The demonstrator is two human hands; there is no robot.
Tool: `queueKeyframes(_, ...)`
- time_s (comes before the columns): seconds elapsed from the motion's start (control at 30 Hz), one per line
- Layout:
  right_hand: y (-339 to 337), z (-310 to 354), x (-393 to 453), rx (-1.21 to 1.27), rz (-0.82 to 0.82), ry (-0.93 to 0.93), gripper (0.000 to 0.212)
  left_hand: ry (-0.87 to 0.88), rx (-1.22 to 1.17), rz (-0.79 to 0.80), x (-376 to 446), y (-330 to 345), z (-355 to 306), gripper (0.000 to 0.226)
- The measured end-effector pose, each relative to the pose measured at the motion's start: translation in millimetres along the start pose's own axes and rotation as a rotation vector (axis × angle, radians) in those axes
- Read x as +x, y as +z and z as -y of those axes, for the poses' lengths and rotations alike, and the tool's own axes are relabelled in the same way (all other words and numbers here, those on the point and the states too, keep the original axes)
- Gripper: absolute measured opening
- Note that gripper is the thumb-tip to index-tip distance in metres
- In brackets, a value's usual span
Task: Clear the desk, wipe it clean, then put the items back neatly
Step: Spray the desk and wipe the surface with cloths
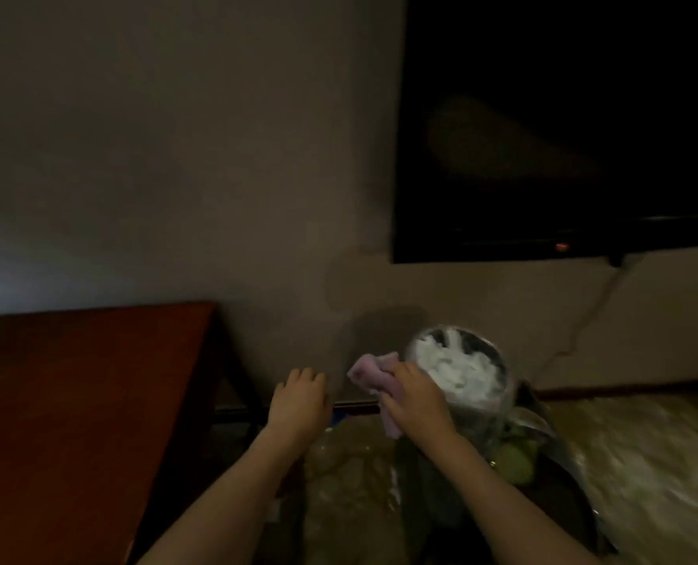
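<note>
Dim room, blurred: a bare wall point(176, 157) faces me, a dark television point(559, 124) mounted above my right hand point(414, 395). That hand is clamped on a crumpled purple cloth point(370, 373), its fingers curled round it. Just beyond it stands a clear container point(459, 371) of white stuff. My left hand point(298, 401) hovers beside the cloth, holding nothing, fingers loosely bent. Left of it lies the reddish desk point(78, 393).
</note>
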State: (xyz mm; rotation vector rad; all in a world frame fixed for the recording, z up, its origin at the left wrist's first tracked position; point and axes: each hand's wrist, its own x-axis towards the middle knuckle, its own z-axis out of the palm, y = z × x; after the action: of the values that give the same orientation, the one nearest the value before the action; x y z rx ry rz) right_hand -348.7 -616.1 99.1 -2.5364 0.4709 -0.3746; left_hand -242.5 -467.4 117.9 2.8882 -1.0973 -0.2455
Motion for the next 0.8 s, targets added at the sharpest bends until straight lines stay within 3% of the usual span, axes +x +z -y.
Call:
queueKeyframes(0.2,84,197,18,0.097,0.133,-0.338,0.034,-0.323,-0.068,-0.062,-120,-34,190,0.036)
queueKeyframes(0.37,142,328,17,0.053,0.196,-0.544,0.039,-0.577,-0.020,-0.097,-197,-55,296,0.042)
queueKeyframes(0.8,269,535,35,0.061,0.350,-0.842,0.036,-0.941,-0.035,-0.143,-316,-62,488,0.039)
